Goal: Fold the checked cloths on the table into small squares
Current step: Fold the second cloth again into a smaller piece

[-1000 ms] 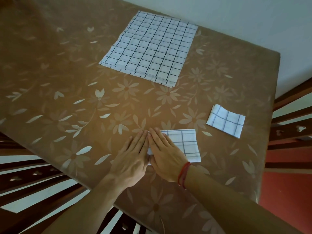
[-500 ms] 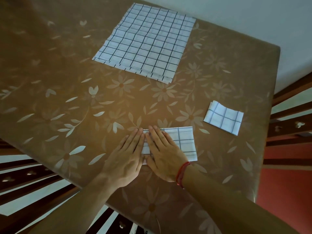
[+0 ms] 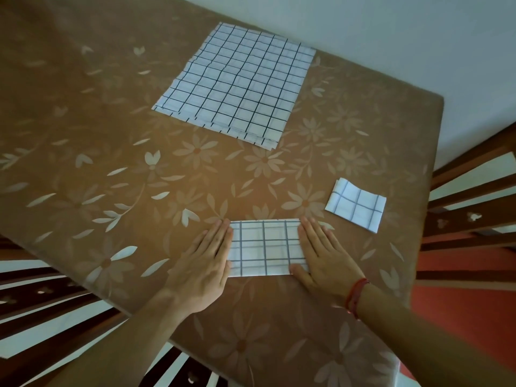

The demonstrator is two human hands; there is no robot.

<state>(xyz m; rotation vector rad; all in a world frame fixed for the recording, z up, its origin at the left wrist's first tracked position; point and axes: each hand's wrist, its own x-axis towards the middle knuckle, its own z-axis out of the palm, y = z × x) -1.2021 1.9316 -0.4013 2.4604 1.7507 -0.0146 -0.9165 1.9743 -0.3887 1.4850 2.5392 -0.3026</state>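
Cloth in hand: we are working on the white, dark-checked cloth strip (image 3: 265, 247), which is lying as a short rectangle near the front edge of the brown flower-patterned table (image 3: 111, 135), between our two hands.
Left hand: our left hand (image 3: 203, 263) is lying flat, fingers straight and together, pressing on the strip's left end and gripping nothing.
Right hand: our right hand (image 3: 324, 258), with a red thread bracelet (image 3: 356, 296) at the wrist, is pressing flat on the right end in the same way.
Why held so: we are probably pinning both ends so the layers lie smooth and the crease sets; one more fold looks needed to make a square.
Finished piece: a small folded checked square (image 3: 356, 208) is lying to the right, apart from the strip, likely set aside to leave working room.
Supply: a stack of large unfolded checked cloths (image 3: 237, 85) is waiting at the far side, well apart from our hands.
Containers: we are seeing no box, tray or basket; every cloth is lying directly on the table.
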